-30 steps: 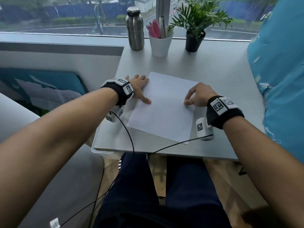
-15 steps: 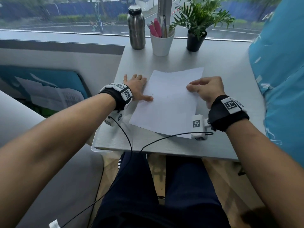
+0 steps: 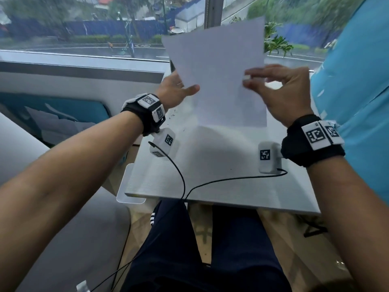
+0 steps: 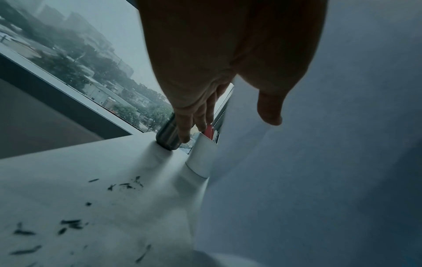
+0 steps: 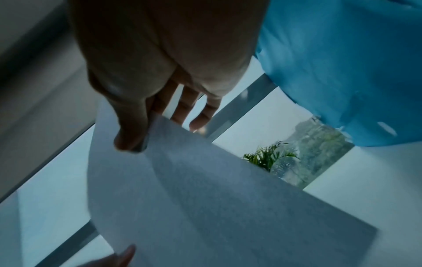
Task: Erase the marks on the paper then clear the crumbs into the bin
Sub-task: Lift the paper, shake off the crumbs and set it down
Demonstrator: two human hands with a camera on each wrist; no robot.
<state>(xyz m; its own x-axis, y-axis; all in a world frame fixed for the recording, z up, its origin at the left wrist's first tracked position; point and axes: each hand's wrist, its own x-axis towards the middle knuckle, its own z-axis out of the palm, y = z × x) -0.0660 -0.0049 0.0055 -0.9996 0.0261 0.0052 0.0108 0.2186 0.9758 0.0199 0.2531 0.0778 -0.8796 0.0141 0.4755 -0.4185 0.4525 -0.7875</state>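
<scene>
Here both hands [image 3: 179, 89] [image 3: 280, 91] pinch the paper [image 3: 219, 76], grip closed, above the table [image 3: 221, 169].

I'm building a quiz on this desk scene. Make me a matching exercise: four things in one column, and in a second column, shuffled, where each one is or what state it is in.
Things
1. paper
2. crumbs
3. steel bottle
4. left hand

Places or states
A. scattered dark on the table
B. thumb over the sheet's left edge
C. lifted off the table, held up by both hands
D. standing at the window end of the table

Pairs: 1-C, 2-A, 3-D, 4-B
</scene>
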